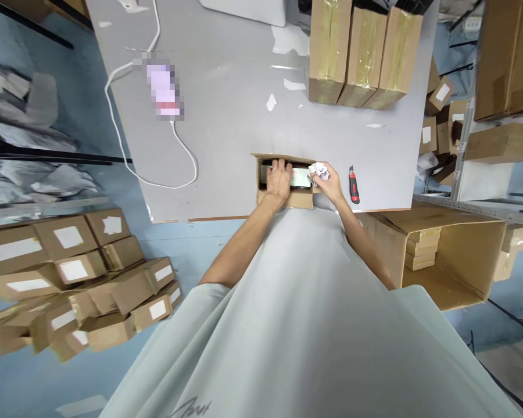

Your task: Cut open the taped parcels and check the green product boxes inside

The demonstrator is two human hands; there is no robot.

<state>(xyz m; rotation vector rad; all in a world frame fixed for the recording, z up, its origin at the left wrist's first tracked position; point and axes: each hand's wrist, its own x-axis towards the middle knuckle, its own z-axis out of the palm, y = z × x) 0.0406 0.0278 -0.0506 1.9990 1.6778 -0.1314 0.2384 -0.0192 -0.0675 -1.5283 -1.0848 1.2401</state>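
Observation:
A small open cardboard box stands at the table's near edge, its flaps folded out. Inside lies a pale green and white packet or carton, partly covered by my left hand. That hand rests flat on it with fingers stretched out. At the box's right end, my right hand is closed on a crumpled piece of white paper. A red and black box cutter lies on the table to the right of that hand.
Three taped cardboard boxes stand at the table's back right. A phone with a white cable lies on the left. Stacked cartons fill the floor at left; a large open carton stands at right.

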